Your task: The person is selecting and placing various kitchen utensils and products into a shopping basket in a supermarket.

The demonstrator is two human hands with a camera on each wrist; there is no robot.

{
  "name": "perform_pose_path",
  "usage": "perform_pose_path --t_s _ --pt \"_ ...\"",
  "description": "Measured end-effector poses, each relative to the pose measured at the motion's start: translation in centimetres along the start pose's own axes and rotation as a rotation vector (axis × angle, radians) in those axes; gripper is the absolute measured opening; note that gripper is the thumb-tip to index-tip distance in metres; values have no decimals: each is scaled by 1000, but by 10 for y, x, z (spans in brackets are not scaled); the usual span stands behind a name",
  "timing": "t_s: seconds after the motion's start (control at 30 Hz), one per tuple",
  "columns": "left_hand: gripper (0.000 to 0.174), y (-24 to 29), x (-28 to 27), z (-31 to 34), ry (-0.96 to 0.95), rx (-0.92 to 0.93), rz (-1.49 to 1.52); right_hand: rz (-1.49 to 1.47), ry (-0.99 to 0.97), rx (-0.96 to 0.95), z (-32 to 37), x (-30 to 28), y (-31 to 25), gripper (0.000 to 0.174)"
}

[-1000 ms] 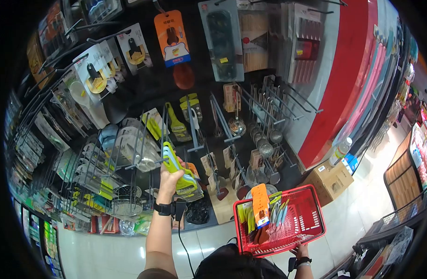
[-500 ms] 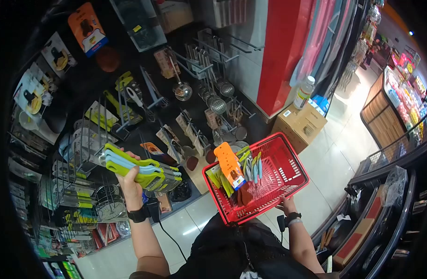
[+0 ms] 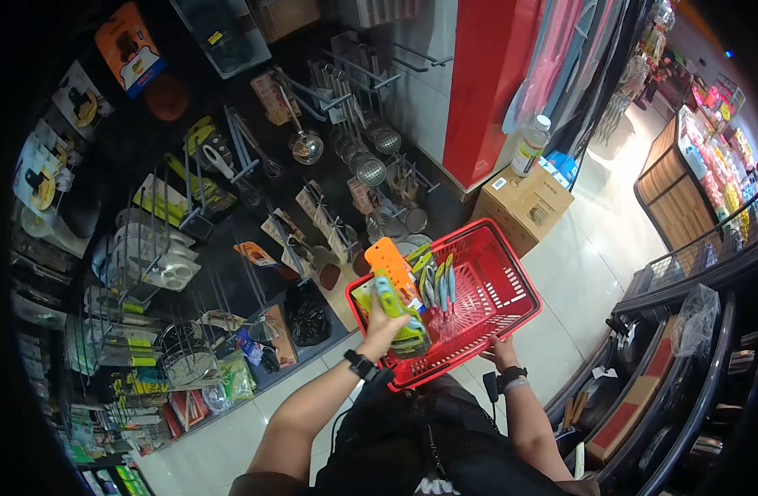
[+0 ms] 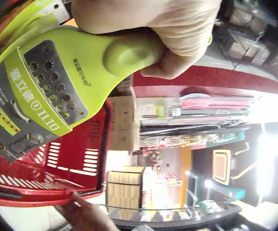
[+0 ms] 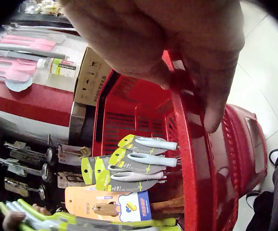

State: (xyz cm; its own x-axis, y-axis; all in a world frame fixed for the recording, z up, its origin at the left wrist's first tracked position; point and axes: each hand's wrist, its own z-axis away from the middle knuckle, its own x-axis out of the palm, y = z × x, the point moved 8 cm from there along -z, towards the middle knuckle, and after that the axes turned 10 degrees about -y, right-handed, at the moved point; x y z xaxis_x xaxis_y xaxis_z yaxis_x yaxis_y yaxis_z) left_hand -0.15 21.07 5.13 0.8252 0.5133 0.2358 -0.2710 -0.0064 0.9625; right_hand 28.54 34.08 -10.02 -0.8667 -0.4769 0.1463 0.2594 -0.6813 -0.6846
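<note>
My left hand (image 3: 384,327) grips the handles of several carded graters (image 4: 93,53), lime green with a perforated metal plate. It is over the left part of a red shopping basket (image 3: 523,312), the graters overlapping the items there in the head view. My right hand (image 3: 503,354) holds the basket by its near right rim, with fingers curled over the red edge in the right wrist view. Inside the basket lie an orange-carded utensil (image 5: 83,202) with a brown end, and several carded tools with pale blue and grey handles (image 5: 153,143).
Skimmers (image 3: 369,169) and a ladle (image 3: 306,149) hang on the rack ahead. A cardboard box (image 3: 519,207) with a bottle (image 3: 532,142) on it stands beyond the basket, by a red pillar (image 3: 488,83). Shelves with pans (image 3: 655,397) line the right side.
My left hand has carried the graters from the hanging rack, rightward and down to the basket. The head view has turned right; my right hand keeps holding the basket.
</note>
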Motion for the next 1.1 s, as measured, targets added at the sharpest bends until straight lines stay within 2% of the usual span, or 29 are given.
perform_pose_path --t_s 0.07,0.1,0.13,0.2,0.27,0.37,0.53,0.63,0.67,0.73,0.8,0.87,0.9,0.93,1.0,1.03,1.07,1.1 --pt "67 -47 -3 -3 40 -9 -118 0 2 10 -1 0 0 36" --pt "71 -70 -6 -2 70 -81 -166 -3 11 23 0 0 0 36" --pt "71 -81 -5 0 71 -80 -164 -1 10 23 4 2 -3 36" --pt "72 -110 -8 4 131 -190 -204 -10 18 5 10 7 -10 35" --pt "70 -125 -11 6 160 -135 -190 3 11 7 6 3 -5 37" --pt "64 -156 -23 10 204 -264 -181 22 -8 15 2 1 -3 39" --pt "60 -153 -35 19 346 -285 -101 43 -6 27 0 1 -4 38" --pt "60 -156 -52 29 443 -525 -243 39 -16 12 2 3 -3 38" --pt "60 -154 -54 26 442 -528 -244 41 -16 10 1 2 -4 38" --pt "51 -151 -66 37 627 -691 -353 33 -6 15 2 2 -5 38" --pt "46 -144 -63 39 610 -673 -371 29 -1 23 2 2 -4 38" --pt "38 -114 -54 24 498 -423 -692 24 14 19 2 1 -4 38" --pt "29 -122 -44 15 353 -437 -488 33 17 12 2 1 -4 37" --pt "29 -121 -39 9 338 -442 -493 43 19 7 2 1 -4 37" --pt "21 -131 16 -15 -287 -323 -540 18 18 11 0 -1 -1 37" --pt "17 -141 31 -22 -420 -319 -606 2 3 16 -4 -2 2 40" --pt "17 -150 37 -26 -433 -323 -602 -13 -12 22 -6 -3 5 43" --pt "20 -159 49 -29 -526 -345 -747 -20 -25 19 -6 -3 5 44"
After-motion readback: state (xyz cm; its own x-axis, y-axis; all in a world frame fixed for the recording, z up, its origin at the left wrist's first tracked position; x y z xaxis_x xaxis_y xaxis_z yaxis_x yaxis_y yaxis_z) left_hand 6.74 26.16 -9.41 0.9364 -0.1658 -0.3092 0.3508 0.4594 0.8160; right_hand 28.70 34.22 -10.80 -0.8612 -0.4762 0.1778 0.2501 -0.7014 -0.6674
